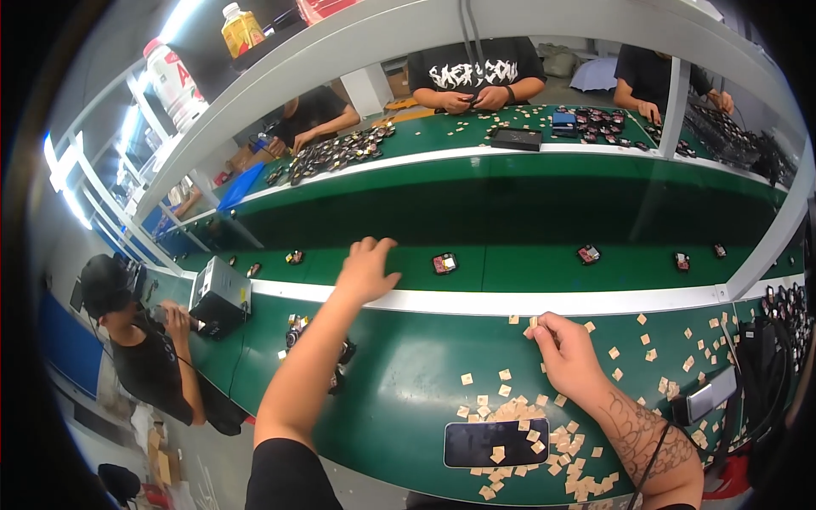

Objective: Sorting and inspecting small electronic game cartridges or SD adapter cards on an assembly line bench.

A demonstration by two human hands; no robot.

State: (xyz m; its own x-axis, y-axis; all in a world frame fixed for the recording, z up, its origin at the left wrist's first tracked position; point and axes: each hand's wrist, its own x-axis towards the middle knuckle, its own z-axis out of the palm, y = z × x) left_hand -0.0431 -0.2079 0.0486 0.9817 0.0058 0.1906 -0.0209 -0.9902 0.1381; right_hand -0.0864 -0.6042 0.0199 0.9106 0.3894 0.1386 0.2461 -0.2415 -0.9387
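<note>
My left hand [367,270] is stretched out over the green belt [501,270] beyond the white rail, its fingers apart and nothing in them. A small black and red electronic module [444,263] lies on the belt just right of it. Over the green bench, my right hand [561,347] pinches a small beige square piece [534,323] between thumb and fingertip. More such beige squares [578,486] are strewn around and below that hand. Some of them rest on a dark smartphone [476,444] lying on the bench.
More modules [588,254] sit spaced along the belt. A few modules [340,350] are beside my left forearm. A grey metal box [221,293] stands at the left, near a seated person [144,357]. A silver-grey device [710,396] and cables lie right. Several people work at the far bench.
</note>
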